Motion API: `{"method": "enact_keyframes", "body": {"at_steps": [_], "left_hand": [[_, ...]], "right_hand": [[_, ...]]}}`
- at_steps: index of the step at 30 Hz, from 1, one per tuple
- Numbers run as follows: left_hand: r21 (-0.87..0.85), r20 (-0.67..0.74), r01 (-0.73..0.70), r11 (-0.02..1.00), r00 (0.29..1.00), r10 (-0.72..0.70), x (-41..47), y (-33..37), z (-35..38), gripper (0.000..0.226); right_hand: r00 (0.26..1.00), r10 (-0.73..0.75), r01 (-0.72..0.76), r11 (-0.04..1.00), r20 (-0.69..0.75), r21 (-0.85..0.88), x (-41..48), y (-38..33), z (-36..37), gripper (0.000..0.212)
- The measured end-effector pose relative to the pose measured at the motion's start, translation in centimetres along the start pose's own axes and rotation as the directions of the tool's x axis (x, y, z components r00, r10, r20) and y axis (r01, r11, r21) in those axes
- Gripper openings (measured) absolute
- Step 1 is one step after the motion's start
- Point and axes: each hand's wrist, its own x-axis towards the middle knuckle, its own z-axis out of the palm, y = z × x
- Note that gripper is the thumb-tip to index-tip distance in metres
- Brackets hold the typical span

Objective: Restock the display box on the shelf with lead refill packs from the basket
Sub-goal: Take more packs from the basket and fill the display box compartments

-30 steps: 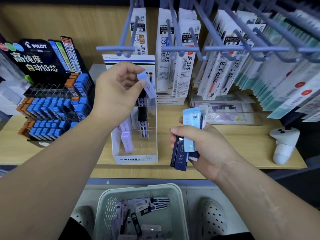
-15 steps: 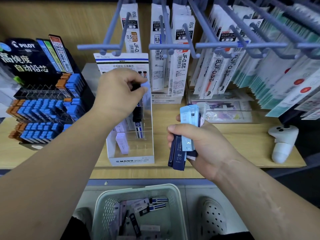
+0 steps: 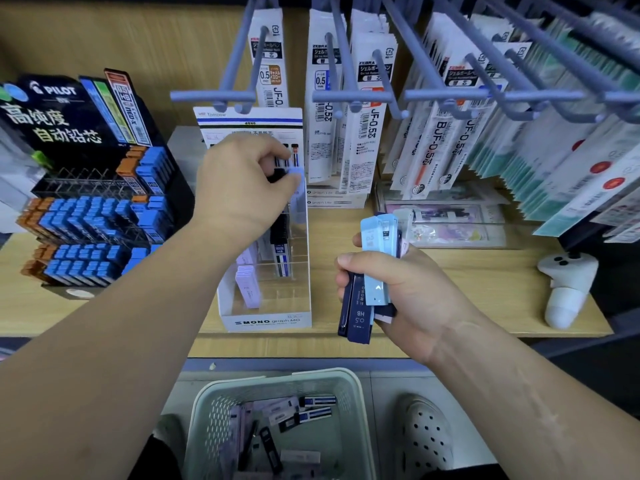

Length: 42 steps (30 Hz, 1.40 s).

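Shelf (image 3: 450, 289) ahead: my left hand (image 3: 239, 188) pinches a lilac pack (image 3: 297, 174) over the part-filled box (image 3: 266, 322); my right hand (image 3: 408, 292) clutches blue packs (image 3: 375, 258).

One left hand (image 3: 242, 181), one right hand (image 3: 408, 289), one display box (image 3: 266, 322), one basket (image 3: 277, 377), one Pilot rack (image 3: 52, 109), one controller (image 3: 568, 282).

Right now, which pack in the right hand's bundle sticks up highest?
The light blue pack, rising above the thumb of the right hand; the navy packs beside it poke out below the hand instead.
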Motion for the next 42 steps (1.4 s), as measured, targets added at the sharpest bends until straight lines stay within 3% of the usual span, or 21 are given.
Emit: {"method": "enact_keyframes", "body": {"at_steps": [5, 9, 11, 14, 21, 25, 28, 32, 36, 42], "left_hand": [[-0.186, -0.018, 0.103, 0.977, 0.994, -0.108, -0.9, 0.2, -2.3, 0.005], [-0.472, 0.275, 0.355, 0.807, 0.929, -0.248, -3.8, 2.1, -3.8, 0.008], [-0.511, 0.427, 0.451, 0.732, 0.872, -0.239, -5.3, 3.0, -4.2, 0.006], [-0.557, 0.519, 0.486, 0.674, 0.837, -0.174, -6.7, 3.4, -4.6, 0.011], [-0.569, 0.574, 0.595, 0.568, 0.782, -0.244, -7.8, 2.9, -4.4, 0.014], [-0.576, 0.641, 0.693, 0.434, 0.712, -0.287, -7.9, 2.9, -4.2, 0.016], [-0.580, 0.656, 0.712, 0.394, 0.696, -0.293, -7.8, 2.9, -3.6, 0.009], [-0.604, 0.653, 0.737, 0.304, 0.676, -0.341, -7.7, 2.6, -2.9, 0.008], [-0.650, 0.597, 0.716, 0.254, 0.688, -0.413, -7.1, 2.2, -2.8, 0.006], [-0.734, 0.488, 0.643, 0.219, 0.723, -0.489, -5.3, 0.7, -3.8, 0.007]], "right_hand": [[0.999, 0.015, -0.017, 0.999, 0.035, 0.052, 0.0, 0.1, 0.3, 0.023], [0.987, 0.044, -0.047, 0.999, 0.152, 0.015, -0.1, 0.2, 1.0, 0.031], [0.976, 0.055, -0.052, 0.998, 0.212, -0.020, 0.0, 0.4, 1.6, 0.025], [0.959, 0.050, -0.033, 0.997, 0.277, -0.066, 0.0, 0.9, 2.7, 0.021], [0.959, 0.055, -0.040, 0.997, 0.278, -0.062, 0.1, 2.1, 3.7, 0.027], [0.949, 0.108, -0.124, 0.992, 0.297, 0.034, 0.3, 2.3, 3.5, 0.018], [0.946, 0.168, -0.205, 0.972, 0.275, 0.111, 0.4, 2.2, 3.3, 0.018], [0.951, 0.215, -0.261, 0.944, 0.224, 0.203, 0.6, 2.2, 2.9, 0.029], [0.960, 0.201, -0.246, 0.937, 0.194, 0.249, 0.9, 1.9, 2.5, 0.037], [0.981, 0.160, -0.186, 0.942, 0.110, 0.281, 1.3, 1.2, 2.0, 0.014]]}}
